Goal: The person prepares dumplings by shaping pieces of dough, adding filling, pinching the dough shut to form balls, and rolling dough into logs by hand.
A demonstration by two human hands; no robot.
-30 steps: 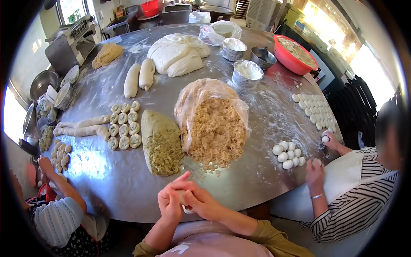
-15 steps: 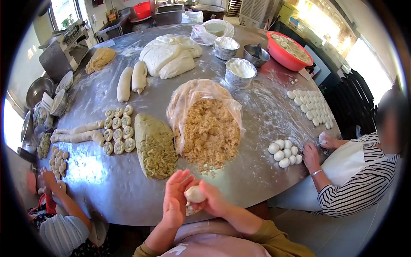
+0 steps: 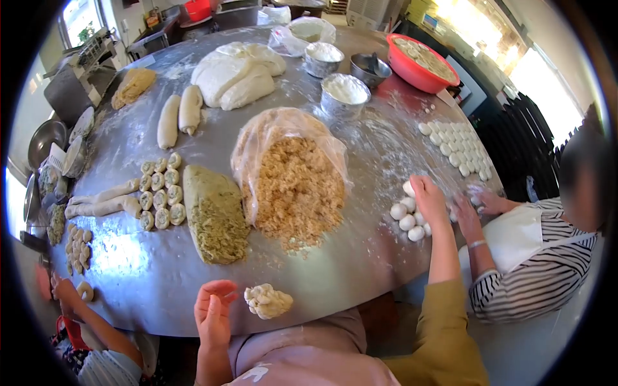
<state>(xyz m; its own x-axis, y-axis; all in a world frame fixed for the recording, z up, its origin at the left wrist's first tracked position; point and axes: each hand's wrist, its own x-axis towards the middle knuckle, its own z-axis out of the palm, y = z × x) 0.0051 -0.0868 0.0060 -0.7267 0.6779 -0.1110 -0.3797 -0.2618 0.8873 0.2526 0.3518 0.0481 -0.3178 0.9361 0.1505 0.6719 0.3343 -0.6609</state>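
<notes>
My left hand [image 3: 214,315] is raised over the table's near edge, fingers apart and slightly curled, with nothing in it. Just right of it lies a lumpy pale mass of dough [image 3: 268,301]. My right hand [image 3: 429,198] reaches out to the right, over the cluster of smooth white dough balls [image 3: 407,222]. Its fingers are closed around one white ball [image 3: 409,188] at the cluster's far side. Crumbly brown filling [image 3: 299,186] in a clear plastic bag sits mid-table, beside a green filling mound [image 3: 217,219].
At the right, a co-worker's hands [image 3: 468,219] are close to my right forearm. Another person's hand [image 3: 63,289] is at the left edge. Spiral dough pieces [image 3: 161,190], a large dough mass [image 3: 237,74], flour bowls [image 3: 345,96] and a red basin [image 3: 421,63] stand around.
My hands have parted. The right one has moved far right to the white balls; the left one has opened and no longer holds the dough piece. The view has shifted slightly.
</notes>
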